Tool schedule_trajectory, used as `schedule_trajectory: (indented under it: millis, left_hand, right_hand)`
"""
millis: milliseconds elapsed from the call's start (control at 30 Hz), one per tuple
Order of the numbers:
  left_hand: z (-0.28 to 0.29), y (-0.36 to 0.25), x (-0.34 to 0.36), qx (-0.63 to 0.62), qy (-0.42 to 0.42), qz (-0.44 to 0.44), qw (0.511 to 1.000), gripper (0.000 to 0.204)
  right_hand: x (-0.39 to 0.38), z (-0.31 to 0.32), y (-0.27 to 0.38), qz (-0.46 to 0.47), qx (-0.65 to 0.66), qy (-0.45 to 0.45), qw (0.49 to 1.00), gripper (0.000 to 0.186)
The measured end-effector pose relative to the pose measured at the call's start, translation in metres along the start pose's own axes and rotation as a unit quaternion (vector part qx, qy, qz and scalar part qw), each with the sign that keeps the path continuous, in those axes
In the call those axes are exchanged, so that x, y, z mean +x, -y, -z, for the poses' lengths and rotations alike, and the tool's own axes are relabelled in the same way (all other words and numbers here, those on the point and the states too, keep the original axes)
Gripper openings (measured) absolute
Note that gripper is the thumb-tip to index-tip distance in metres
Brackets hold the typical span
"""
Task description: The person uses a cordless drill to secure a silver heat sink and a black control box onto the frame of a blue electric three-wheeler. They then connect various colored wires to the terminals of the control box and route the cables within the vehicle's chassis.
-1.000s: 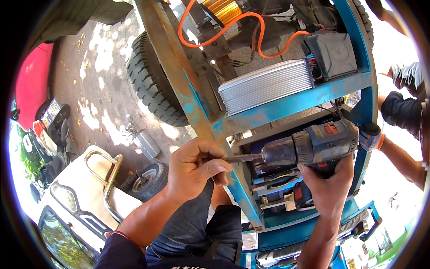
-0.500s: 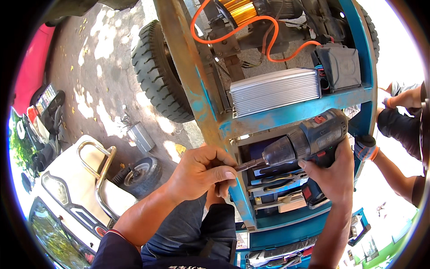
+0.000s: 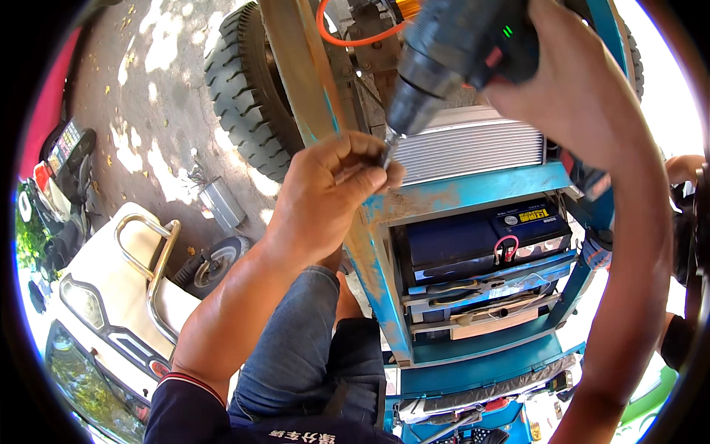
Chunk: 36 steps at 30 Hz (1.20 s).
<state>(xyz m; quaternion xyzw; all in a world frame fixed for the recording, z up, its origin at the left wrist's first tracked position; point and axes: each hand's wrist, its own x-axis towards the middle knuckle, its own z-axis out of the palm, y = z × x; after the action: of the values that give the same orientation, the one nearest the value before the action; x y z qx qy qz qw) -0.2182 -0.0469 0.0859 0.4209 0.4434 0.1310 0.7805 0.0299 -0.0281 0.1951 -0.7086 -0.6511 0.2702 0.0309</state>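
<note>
My right hand (image 3: 566, 89) grips a dark cordless drill (image 3: 440, 55), raised above the frame and pointing down to the left. Small green lights glow on its body. At the drill's nose, my left hand (image 3: 329, 189) is closed, thumb and fingers pinching the metal driver bit (image 3: 391, 148). Whether a screw sits at the bit's end is hidden by the fingers. Just beyond the bit lies a silver finned controller box (image 3: 473, 152), above a rusty blue steel frame (image 3: 466, 191). The drill and right hand cover part of the box and the parts behind it.
Dark batteries (image 3: 451, 248) sit in the frame's lower bay, with blue-and-metal straps and a wood strip (image 3: 495, 325) near them. A tyre (image 3: 248, 92) stands left. A white vehicle front (image 3: 111, 288) is at lower left. Another person's arm (image 3: 684, 170) shows at right.
Both hands and the drill have moved up and away from me, from above the battery bay to the controller box. The drill now tips more steeply downward. The left hand stays at the bit.
</note>
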Motion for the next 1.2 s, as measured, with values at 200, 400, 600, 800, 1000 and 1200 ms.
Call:
schedule_trajectory:
  millis: [200,400,600,800,1000,1200]
  left_hand:
    - [-0.007,0.013,0.022,-0.060,-0.069,0.029,0.995,0.025]
    - [-0.017,0.022,0.020,-0.179,-0.109,0.039,0.977,0.039]
    - [-0.026,0.039,0.003,-0.203,-0.153,-0.059,0.965,0.055]
    - [-0.040,0.058,0.004,-0.150,-0.123,-0.146,0.970,0.078]
    - [-0.046,0.069,0.005,-0.113,-0.076,-0.128,0.982,0.083]
    - [-0.041,0.065,0.005,-0.062,-0.080,-0.086,0.991,0.085]
  right_hand:
    - [0.041,-0.004,0.024,0.042,-0.023,0.058,0.997,0.047]
    - [0.086,-0.009,-0.004,0.088,-0.010,0.169,0.982,0.043]
    - [0.096,-0.018,0.023,0.089,-0.059,0.169,0.980,0.039]
    - [0.124,0.011,0.007,0.088,0.042,0.307,0.947,0.036]
    - [0.120,-0.025,-0.002,0.234,-0.093,0.234,0.939,0.025]
    - [0.114,-0.032,0.002,0.201,-0.066,0.234,0.949,0.024]
